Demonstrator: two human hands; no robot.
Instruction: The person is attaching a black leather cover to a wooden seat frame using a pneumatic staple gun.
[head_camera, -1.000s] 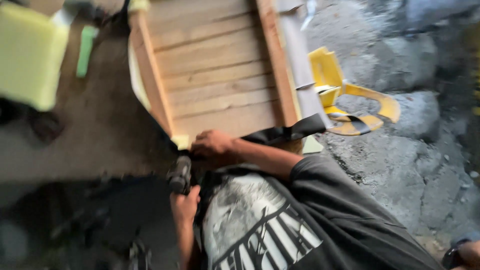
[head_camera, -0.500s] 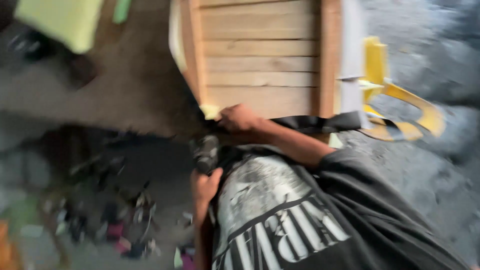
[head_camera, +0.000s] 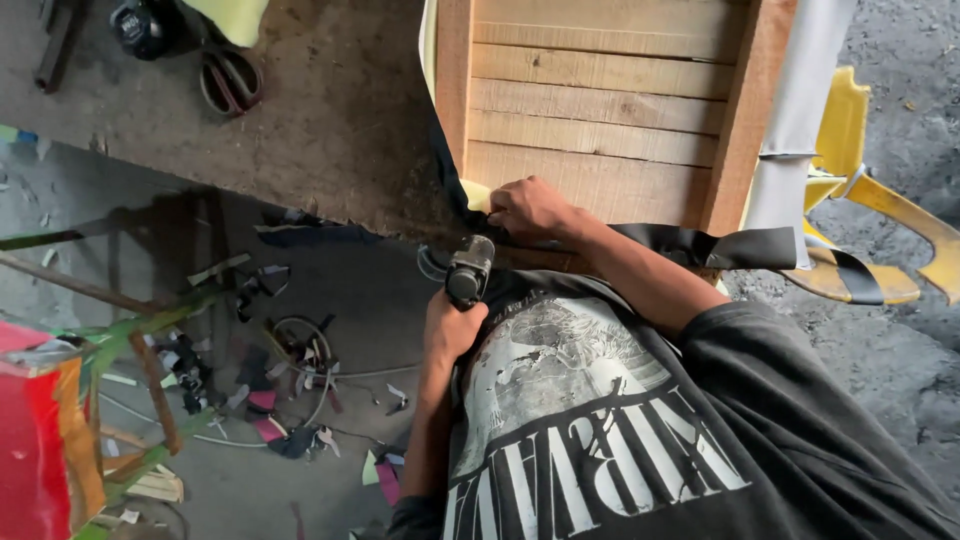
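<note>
The right hand (head_camera: 452, 325), just left of the frame's centre, is wrapped tight around the grip of a dark grey handheld power stapler (head_camera: 468, 272), whose nose points up toward the lower edge of a slatted pale wooden frame (head_camera: 600, 110). The left hand (head_camera: 530, 208), at the centre, is curled with knuckles up and presses down on a strip of black fabric (head_camera: 700, 245) at the frame's lower left corner; whether its fingers pinch the cloth or only pin it cannot be told. A sliver of yellow foam (head_camera: 477, 194) shows just left of that hand.

The wooden frame fills the upper middle and lies on a worn brown workbench top (head_camera: 330, 110), its lower edge close to the bench's front edge. The black fabric trails along that edge to the right, where it ends beside a hanging white sheet (head_camera: 800, 120) on the frame's right rail.

On the bench in the upper left, a pair of scissors with dark handles (head_camera: 228, 78) lies well apart from both hands, with bare board between. A yellow plastic chair (head_camera: 880, 200) stands at the right edge on grey ground. Below the bench, lower left, offcuts and scraps (head_camera: 290, 400) litter the floor.
</note>
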